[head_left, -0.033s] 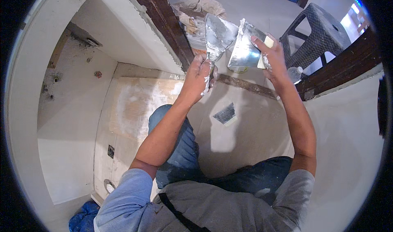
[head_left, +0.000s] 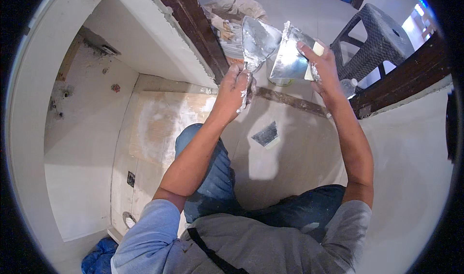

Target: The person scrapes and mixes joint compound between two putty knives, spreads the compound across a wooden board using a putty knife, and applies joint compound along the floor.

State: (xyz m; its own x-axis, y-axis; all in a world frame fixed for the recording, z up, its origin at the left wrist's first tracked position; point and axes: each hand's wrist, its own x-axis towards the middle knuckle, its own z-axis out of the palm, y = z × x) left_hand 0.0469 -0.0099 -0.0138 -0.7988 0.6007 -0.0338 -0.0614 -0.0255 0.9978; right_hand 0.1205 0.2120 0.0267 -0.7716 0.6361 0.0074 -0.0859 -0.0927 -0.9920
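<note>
Out in front, my left hand [head_left: 229, 94] is closed round the handle of a putty knife [head_left: 257, 38], whose wide metal blade carries white paste. White paste also clings to the fingers of that hand. My right hand [head_left: 323, 71] pinches a flat metal spreader [head_left: 290, 56] by its pale yellow back edge, thumb on the face. Paste lines the spreader's left edge, which is close beside the putty knife's blade; whether they touch I cannot tell. A second, dark spreader [head_left: 266, 134] with a pale edge lies on the floor between my arms.
Beyond the wooden door sill [head_left: 290, 101] are a bucket [head_left: 233, 49] with a crumpled bag [head_left: 237, 5], a dark woven-pattern stool [head_left: 377, 37] and a clear bottle [head_left: 348, 87]. Dark door posts flank the opening. A dusty board [head_left: 159, 124] lies left; blue cloth [head_left: 100, 255] is at lower left.
</note>
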